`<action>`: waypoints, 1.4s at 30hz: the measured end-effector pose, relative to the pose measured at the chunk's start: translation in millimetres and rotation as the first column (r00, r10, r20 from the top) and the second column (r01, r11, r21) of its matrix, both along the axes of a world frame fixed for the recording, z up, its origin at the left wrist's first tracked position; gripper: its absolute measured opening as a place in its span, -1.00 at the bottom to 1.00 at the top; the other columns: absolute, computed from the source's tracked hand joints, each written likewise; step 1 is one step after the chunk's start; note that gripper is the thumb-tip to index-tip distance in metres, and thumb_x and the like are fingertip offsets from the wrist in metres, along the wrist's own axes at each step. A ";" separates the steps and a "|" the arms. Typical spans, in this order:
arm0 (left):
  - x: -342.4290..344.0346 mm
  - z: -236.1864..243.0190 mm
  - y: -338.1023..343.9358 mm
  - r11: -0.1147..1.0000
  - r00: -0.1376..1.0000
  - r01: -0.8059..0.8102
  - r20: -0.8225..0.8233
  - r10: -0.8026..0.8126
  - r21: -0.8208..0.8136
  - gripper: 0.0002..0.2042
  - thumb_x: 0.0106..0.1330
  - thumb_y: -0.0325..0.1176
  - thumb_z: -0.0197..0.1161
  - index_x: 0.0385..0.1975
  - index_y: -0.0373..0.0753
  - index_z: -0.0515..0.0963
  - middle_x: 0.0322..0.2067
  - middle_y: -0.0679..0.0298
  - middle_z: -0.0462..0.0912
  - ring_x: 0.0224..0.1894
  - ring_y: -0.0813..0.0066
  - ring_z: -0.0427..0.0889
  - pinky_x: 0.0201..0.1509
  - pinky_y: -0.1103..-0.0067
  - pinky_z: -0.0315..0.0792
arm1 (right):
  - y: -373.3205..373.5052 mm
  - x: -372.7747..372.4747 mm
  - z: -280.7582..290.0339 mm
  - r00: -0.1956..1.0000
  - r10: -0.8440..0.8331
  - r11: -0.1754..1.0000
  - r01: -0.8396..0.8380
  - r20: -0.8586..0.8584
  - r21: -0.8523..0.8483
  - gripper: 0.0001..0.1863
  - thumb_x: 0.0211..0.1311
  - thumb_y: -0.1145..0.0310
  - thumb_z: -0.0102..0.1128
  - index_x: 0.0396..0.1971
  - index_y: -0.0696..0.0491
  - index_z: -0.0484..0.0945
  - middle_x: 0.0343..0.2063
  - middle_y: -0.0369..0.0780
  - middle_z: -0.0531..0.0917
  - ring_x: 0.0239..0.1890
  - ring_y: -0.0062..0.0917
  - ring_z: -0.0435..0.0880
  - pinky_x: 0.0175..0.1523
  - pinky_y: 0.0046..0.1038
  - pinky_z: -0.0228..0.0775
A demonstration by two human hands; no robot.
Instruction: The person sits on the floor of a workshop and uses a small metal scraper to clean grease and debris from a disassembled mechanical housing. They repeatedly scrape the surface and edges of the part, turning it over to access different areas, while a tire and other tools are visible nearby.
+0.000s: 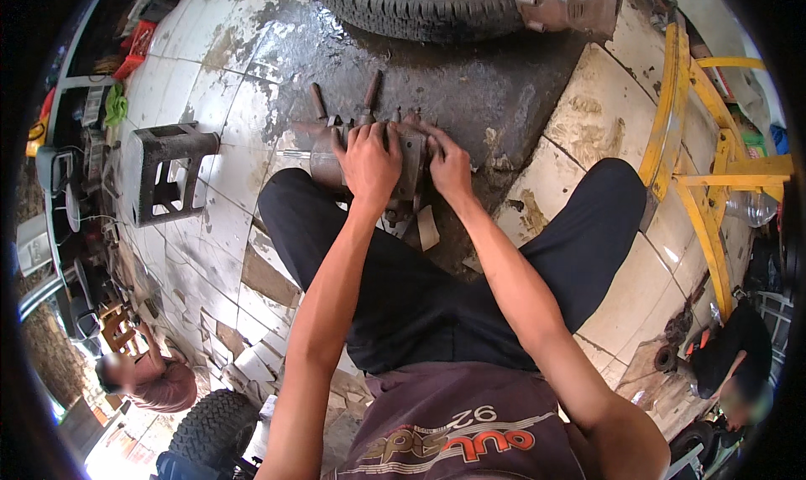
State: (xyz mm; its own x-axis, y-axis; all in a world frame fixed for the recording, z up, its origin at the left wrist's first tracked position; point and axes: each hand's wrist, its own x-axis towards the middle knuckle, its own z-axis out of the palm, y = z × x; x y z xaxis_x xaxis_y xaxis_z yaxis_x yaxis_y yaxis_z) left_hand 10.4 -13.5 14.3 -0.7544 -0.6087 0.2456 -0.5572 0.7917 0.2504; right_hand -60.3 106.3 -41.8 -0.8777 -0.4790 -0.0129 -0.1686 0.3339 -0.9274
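The left hand [371, 159] lies over the top of a dark metal assembly [327, 163], fingers bent; the right hand [452, 166] curls against its three-o'clock side. How hard either grips cannot be told. The assembly, on the floor [487, 77] ahead of the lap, looks heavy, rigid, probably greasy; its solid sides seem best to hold. Rusty rods [373, 91] obstruct toward twelve o'clock, a tire [420, 18] beyond; a stool [144, 178] stands at nine, a yellow stand [722, 180] at three.
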 end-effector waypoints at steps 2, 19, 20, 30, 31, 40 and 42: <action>-2.8 1.1 -1.7 0.999 0.999 0.029 -0.034 -0.030 -0.022 -0.75 0.39 -0.21 0.10 -0.27 -0.26 0.62 -0.22 0.14 0.69 0.00 0.20 0.58 0.33 0.07 0.11 | -0.7 -2.6 -2.6 0.999 -0.026 0.999 0.025 -0.042 -0.024 -0.66 0.37 0.43 0.06 0.10 -0.16 0.58 -0.16 0.00 0.67 -0.08 -0.05 0.63 -0.15 -0.17 0.52; 1.2 -0.7 -3.2 0.999 0.999 0.049 0.005 -0.049 -0.013 -0.74 0.39 -0.22 0.10 -0.19 -0.27 0.61 -0.15 0.14 0.68 0.04 0.17 0.57 0.31 0.05 0.13 | -2.1 -12.4 1.3 0.997 -0.015 0.994 0.006 0.079 0.112 -0.64 0.42 0.32 0.03 0.16 0.00 0.49 -0.08 0.08 0.63 0.01 0.03 0.58 -0.01 -0.10 0.48; 1.8 -1.3 -4.7 0.998 0.998 0.056 -0.009 -0.056 -0.038 -0.74 0.39 -0.22 0.10 -0.20 -0.27 0.61 -0.15 0.14 0.68 0.03 0.17 0.57 0.31 0.04 0.13 | 0.4 -4.1 6.3 0.991 -0.046 0.992 0.031 0.123 0.120 -0.63 0.42 0.32 0.03 0.17 0.03 0.48 -0.07 0.09 0.62 0.01 0.05 0.57 -0.01 -0.09 0.47; 14.5 2.4 -24.5 0.888 0.886 0.180 -0.462 0.041 0.424 -0.70 0.50 -0.25 -0.02 -0.05 -0.30 0.58 -0.09 0.10 0.64 0.05 0.19 0.56 0.24 0.38 0.28 | 11.7 14.4 26.1 0.993 0.077 0.992 -0.085 0.087 0.088 -0.62 0.42 0.34 0.01 0.19 -0.04 0.49 -0.11 0.09 0.64 0.01 0.01 0.59 0.00 -0.12 0.48; 16.8 4.1 -29.3 0.797 0.868 0.189 -0.477 0.137 0.574 -0.67 0.52 -0.23 -0.05 -0.03 -0.31 0.57 -0.10 0.12 0.65 0.03 0.24 0.56 0.21 0.42 0.31 | 15.5 21.6 26.6 0.993 0.084 0.992 -0.091 0.084 0.082 -0.62 0.42 0.35 0.00 0.19 -0.07 0.50 -0.12 0.09 0.65 0.01 0.02 0.59 0.00 -0.13 0.49; 36.5 3.4 -63.0 0.832 0.824 -0.057 -0.444 0.351 0.551 -0.60 0.51 -0.10 -0.02 -0.12 -0.30 0.64 -0.25 0.06 0.66 -0.13 0.19 0.59 -0.01 0.40 0.42 | 20.2 14.5 33.3 0.989 0.140 0.959 -0.147 0.045 0.242 -0.67 0.40 0.32 -0.01 0.09 -0.06 0.57 -0.12 0.10 0.64 -0.01 0.02 0.60 0.03 -0.14 0.47; 33.3 -11.5 -68.0 0.895 0.869 -0.152 -0.375 0.324 0.420 -0.67 0.43 -0.13 0.08 -0.20 -0.26 0.65 -0.24 0.01 0.65 -0.09 -0.02 0.57 0.05 0.27 0.38 | 17.2 6.6 30.6 0.984 0.177 0.937 -0.178 0.029 0.301 -0.67 0.39 0.32 0.00 0.09 -0.06 0.57 -0.12 0.10 0.64 0.00 0.01 0.60 0.04 -0.13 0.47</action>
State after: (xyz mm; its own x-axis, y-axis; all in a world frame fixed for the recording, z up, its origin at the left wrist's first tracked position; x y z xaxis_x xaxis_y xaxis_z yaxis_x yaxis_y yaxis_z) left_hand 43.7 -81.5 2.8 -0.4470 -0.8644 0.2303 -0.4862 0.4508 0.7486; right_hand -53.7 123.5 -11.2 -0.7786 -0.6006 -0.1818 -0.2493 0.5620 -0.7887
